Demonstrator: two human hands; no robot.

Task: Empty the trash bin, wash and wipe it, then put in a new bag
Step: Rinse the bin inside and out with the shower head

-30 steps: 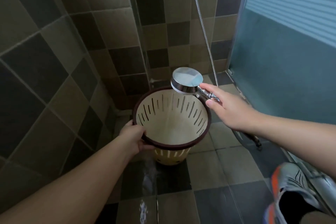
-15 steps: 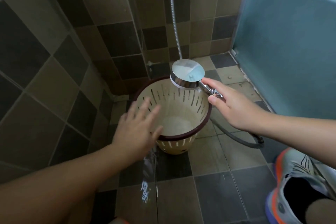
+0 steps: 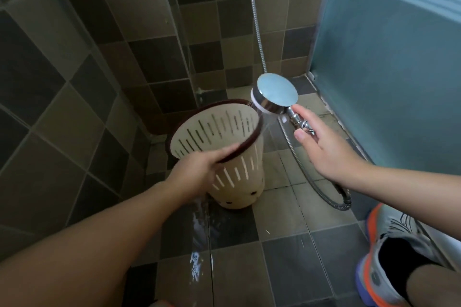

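On the wet tiled floor (image 3: pixel 287 252) our left hand (image 3: pixel 197 172) grips the tilted trash bin (image 3: pixel 224 147) by its rim while our right hand (image 3: pixel 321 147) holds the shower head (image 3: pixel 274 95) just beyond it, so spray may miss and the wet rim slip.

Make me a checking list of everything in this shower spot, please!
Surface: tiled floor, wet, water streaks in front of the bin.
Job's things: cream slotted trash bin, dark rim, tilted, no bag inside; shower head above its rim, spraying.
Clutter: nothing seen.
Hands: left hand grips the bin's rim; right hand holds the shower head's handle.
Cables: metal shower hose runs up the wall and loops over the floor.
Surroundings: tiled walls, frosted glass door, shoe at right.
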